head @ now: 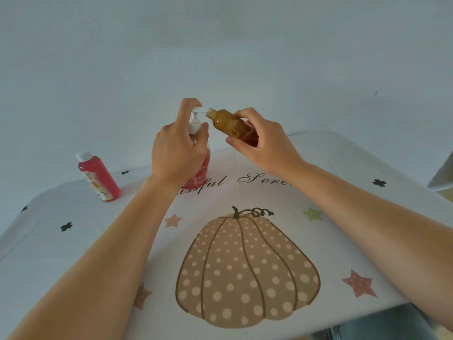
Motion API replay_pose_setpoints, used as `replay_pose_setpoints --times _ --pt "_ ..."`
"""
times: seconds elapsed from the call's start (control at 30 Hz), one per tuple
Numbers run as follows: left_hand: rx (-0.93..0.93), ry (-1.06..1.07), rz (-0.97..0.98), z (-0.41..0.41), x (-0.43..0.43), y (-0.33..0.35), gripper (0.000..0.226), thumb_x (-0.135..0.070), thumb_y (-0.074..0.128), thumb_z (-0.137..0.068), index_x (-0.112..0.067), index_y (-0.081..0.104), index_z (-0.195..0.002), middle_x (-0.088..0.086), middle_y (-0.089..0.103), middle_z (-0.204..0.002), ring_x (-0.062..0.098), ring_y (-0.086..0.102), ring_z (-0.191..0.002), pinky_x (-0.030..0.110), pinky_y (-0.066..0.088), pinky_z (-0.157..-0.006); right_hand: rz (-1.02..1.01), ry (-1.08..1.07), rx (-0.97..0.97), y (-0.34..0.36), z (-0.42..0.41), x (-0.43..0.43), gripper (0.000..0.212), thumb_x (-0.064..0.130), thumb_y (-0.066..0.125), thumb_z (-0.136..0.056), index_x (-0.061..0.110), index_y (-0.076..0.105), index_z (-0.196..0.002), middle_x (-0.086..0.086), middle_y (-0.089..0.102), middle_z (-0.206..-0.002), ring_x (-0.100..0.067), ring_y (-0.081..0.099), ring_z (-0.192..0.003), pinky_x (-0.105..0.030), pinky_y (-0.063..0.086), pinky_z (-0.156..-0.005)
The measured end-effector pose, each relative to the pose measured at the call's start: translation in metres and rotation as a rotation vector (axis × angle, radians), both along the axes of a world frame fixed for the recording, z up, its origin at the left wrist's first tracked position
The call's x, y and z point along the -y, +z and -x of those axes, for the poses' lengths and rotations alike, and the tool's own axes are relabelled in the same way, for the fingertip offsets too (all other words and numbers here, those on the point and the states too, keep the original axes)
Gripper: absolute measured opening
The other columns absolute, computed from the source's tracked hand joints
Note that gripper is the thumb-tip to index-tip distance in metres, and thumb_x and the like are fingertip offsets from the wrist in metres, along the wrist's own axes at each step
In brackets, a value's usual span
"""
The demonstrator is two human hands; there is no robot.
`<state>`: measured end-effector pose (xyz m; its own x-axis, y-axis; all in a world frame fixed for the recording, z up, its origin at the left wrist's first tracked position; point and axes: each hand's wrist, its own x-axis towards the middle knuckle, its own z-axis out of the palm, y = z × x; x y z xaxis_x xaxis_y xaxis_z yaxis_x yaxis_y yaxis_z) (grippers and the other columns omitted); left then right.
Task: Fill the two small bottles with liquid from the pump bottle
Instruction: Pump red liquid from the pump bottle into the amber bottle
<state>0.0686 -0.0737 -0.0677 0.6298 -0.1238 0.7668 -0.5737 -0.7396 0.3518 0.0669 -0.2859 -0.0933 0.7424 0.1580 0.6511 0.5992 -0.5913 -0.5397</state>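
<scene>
Bench (343, 217) draped in a white cloth printed with a spotted pumpkin, seen from the person's head camera. At far left a small red plastic bottle with a white cap (99, 177) stands alone on the cloth, well apart from the work; capped and red to the shoulder, it looks to be the finished one. At centre the left hand (179, 146) is wrapped round the neck of the red pump bottle with a white pump head (196, 119), a finger resting on top of the head. To its right the right hand (262, 143) pinches a small amber bottle (232, 126) between thumb and fingers, holding it in the air, tilted, with its open mouth touching the pump nozzle. The step in hand appears to be filling the second bottle. The next move calls for steady presses on the pump with the mouth kept on the nozzle, then a cap. Most of the pump bottle's body is hidden behind the left hand, the amber bottle's base is covered by fingers, and its cap is nowhere in view. Its fill level cannot be read through the tinted wall, nor whether liquid is flowing.
</scene>
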Motion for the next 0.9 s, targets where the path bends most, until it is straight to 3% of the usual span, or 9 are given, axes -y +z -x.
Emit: replay_pose_setpoints --times 0.13,0.47,0.8,0.9 --pt "0.003 0.002 -0.002 0.0002 -0.0001 0.0004 0.029 -0.024 0.058 -0.104 -0.021 0.052 -0.132 -0.002 0.056 -0.061 0.018 0.056 -0.054 0.027 0.037 -0.050 -0.004 0.001 0.001 -0.0007 -0.0003 -0.0001 0.041 0.045 0.073 -0.099 0.026 0.056 -0.131 0.014 0.064 -0.089 -0.010 0.061 -0.070 -0.024 0.049 -0.068" --pt "-0.046 0.014 0.004 0.0023 0.0012 0.0009 0.054 -0.024 0.057 -0.104 -0.036 0.043 -0.154 -0.007 0.053 -0.057 0.013 0.058 -0.057 0.021 0.040 -0.057 -0.019 -0.003 0.001 -0.0003 -0.0008 -0.0007 0.040 0.044 0.072 -0.100 0.025 0.055 -0.131 0.013 0.063 -0.086 -0.008 0.059 -0.068 -0.017 0.045 -0.066" --pt "-0.013 0.013 0.005 -0.0005 0.0008 0.0016 0.029 -0.024 0.058 -0.104 -0.023 0.052 -0.132 0.000 0.059 -0.064 0.019 0.060 -0.057 0.027 0.040 -0.051 0.000 -0.006 -0.007 -0.0012 -0.0006 -0.0012 0.042 0.045 0.073 -0.099 0.027 0.055 -0.132 0.011 0.066 -0.092 -0.012 0.062 -0.071 -0.027 0.051 -0.069" --pt "-0.014 0.015 -0.007 0.0009 0.0013 0.0011 0.033 -0.024 0.057 -0.103 -0.024 0.051 -0.136 -0.001 0.056 -0.062 0.019 0.058 -0.055 0.027 0.038 -0.051 -0.012 -0.002 -0.003 -0.0004 -0.0003 -0.0013 0.041 0.044 0.073 -0.099 0.026 0.055 -0.131 0.012 0.064 -0.088 -0.011 0.060 -0.070 -0.021 0.048 -0.066"
